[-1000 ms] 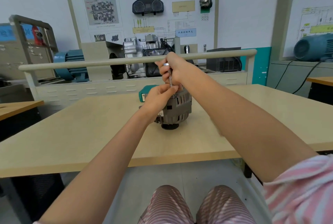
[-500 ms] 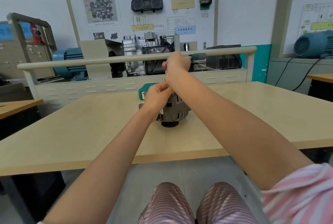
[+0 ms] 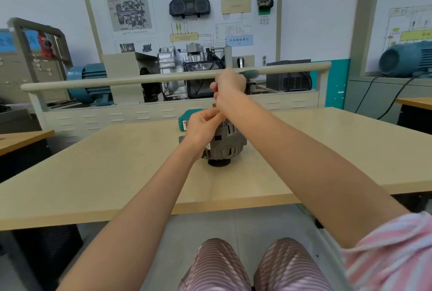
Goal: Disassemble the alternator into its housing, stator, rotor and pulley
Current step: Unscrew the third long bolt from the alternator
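- Alternator [image 3: 228, 142] at table [image 3: 105, 173] centre, pulley-end down.
- Right hand [image 3: 230, 86] clenched on tool handle, swung toward 3 o'clock since a second ago: likely loosening a fastener.
- Left hand [image 3: 202, 127] curled, steadying alternator's top.

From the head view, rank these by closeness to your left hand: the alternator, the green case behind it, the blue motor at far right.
1. alternator: right under the left hand, touching it.
2. green case: just behind, on the table.
3. blue motor: far right, on another bench.
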Motion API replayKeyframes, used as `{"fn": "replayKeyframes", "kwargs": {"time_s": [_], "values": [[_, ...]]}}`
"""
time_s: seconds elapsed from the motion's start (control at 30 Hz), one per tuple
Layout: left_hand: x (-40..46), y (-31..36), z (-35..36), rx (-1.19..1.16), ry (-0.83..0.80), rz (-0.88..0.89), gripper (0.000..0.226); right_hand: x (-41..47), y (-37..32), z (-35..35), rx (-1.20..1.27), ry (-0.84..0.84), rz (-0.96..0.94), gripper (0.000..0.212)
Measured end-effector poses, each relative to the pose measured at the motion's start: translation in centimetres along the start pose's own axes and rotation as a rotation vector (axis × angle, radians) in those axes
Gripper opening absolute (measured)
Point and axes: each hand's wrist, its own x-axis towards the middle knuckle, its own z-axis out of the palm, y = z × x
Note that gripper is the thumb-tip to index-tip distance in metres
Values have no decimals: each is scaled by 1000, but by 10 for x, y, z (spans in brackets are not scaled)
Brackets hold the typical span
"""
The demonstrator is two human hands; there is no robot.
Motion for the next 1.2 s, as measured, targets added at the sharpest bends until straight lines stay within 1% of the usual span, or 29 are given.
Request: {"fn": "replayKeyframes", "kwargs": {"time_s": [0.03, 0.07, 0.13, 0.2, 0.3, 0.37, 0.43, 0.5, 0.57, 0.63, 0.7, 0.77, 0.8, 0.83, 0.87, 0.9, 0.93, 0.97, 1.0, 1.1, 1.2], "values": [[0, 0, 0, 6, 10, -5, 21, -1, 3, 2, 31, 82, -70, 13], [0, 0, 1, 9, 13, -7, 20, 0, 5, 3, 53, 112, -96, 18], [1, -1, 1, 6, 6, -1, 21, -1, 2, 4, 53, 77, -50, 18], [0, -1, -1, 0, -21, 5, 21, 0, -4, 3, -26, -7, 43, 14], [1, -1, -6, -35, -100, 9, 20, 6, -13, -4, -126, -251, 207, 32], [2, -1, -9, -35, -129, 4, 21, 10, -15, -7, -159, -403, 288, 35], [3, -1, -11, -24, -136, 7, 19, 12, -17, -8, -171, -466, 321, 34], [4, -2, -11, -13, -131, 11, 18, 12, -16, -8, -154, -478, 323, 32], [5, -3, -10, -14, -114, 19, 17, 11, -16, -10, -119, -450, 321, 32], [5, -5, -8, -31, -78, 34, 15, 11, -13, -8, -100, -345, 259, 32], [5, -6, -6, -28, -47, 48, 15, 5, -7, -3, -84, -142, 128, 25], [6, -7, -5, -16, -19, 45, 17, 0, 0, 4, -49, 70, -79, 6], [6, -7, -5, -12, -8, 43, 20, 0, 3, 7, -6, 139, -141, 19], [6, -7, -5, -10, -4, 41, 23, 3, 6, 8, 11, 166, -168, 30], [6, -8, -5, -15, -9, 39, 22, 5, 6, 8, 13, 162, -163, 34], [6, -8, -5, -21, -21, 35, 18, 4, 4, 9, -1, 145, -127, 31], [5, -8, -5, -21, -33, 32, 17, 3, 1, 9, -30, 114, -78, 23], [5, -7, -6, -17, -45, 30, 21, 3, -1, 8, -59, 69, -27, 13], [5, -7, -7, -17, -61, 33, 24, 2, -4, 7, -85, 12, 28, 9], [4, -5, -8, -27, -113, 38, 26, 8, -12, -1, -181, -211, 185, 28], [4, -3, -9, -10, -124, 25, 23, 14, -17, -5, -238, -439, 306, 35]]}}
